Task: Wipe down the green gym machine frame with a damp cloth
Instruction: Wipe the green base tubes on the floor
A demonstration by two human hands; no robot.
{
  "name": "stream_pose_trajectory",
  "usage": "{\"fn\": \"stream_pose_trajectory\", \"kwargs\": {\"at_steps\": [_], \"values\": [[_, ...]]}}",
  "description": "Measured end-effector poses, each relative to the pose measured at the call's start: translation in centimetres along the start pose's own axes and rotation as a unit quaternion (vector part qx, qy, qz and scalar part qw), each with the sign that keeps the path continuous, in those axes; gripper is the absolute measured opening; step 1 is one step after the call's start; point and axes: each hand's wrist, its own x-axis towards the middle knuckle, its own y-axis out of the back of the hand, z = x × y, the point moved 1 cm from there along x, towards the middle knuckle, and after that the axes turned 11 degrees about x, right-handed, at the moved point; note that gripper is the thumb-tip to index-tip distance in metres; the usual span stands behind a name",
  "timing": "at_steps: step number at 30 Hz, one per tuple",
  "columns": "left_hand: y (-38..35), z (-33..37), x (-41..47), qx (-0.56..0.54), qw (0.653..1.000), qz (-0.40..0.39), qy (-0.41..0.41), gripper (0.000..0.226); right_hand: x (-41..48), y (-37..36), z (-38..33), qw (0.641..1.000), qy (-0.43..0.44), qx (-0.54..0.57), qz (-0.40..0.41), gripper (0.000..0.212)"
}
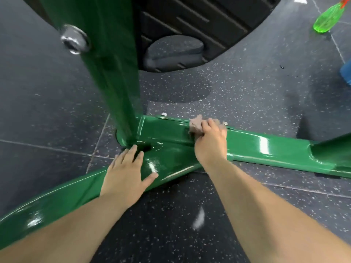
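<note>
My right hand (210,141) is pressed down on the brownish cloth (195,125), fingers curled over it, pinning it to the top of the green base rail (266,147) (glossy with wet streaks). My left hand (127,171) lies flat, fingers spread and holding nothing, on the curved green leg (66,196) just beside the upright post (114,63). A green spray bottle (328,19) lies on the speckled rubber floor (237,88), well apart at far right.
</note>
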Motion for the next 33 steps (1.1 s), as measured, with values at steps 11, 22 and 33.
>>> {"fn": "stream_pose_trajectory", "kwargs": {"at_steps": [11,22,33], "values": [[-0.2,-3.0,0.8,-0.079,0.986,-0.105,0.101,0.092,-2.7,-5.6,-6.9,0.946,0.276,-0.040,-0.165,0.058],[-1.3,-1.5,-2.9,-0.426,0.901,0.039,0.072,0.034,-7.7,-1.3,-4.2,0.706,-0.197,0.637,-0.237,0.032],[3.9,4.2,-4.0,-0.704,0.684,-0.147,0.124,0.017,-10.5,2.4,-1.1,0.631,-0.182,0.700,-0.283,0.034]]}}
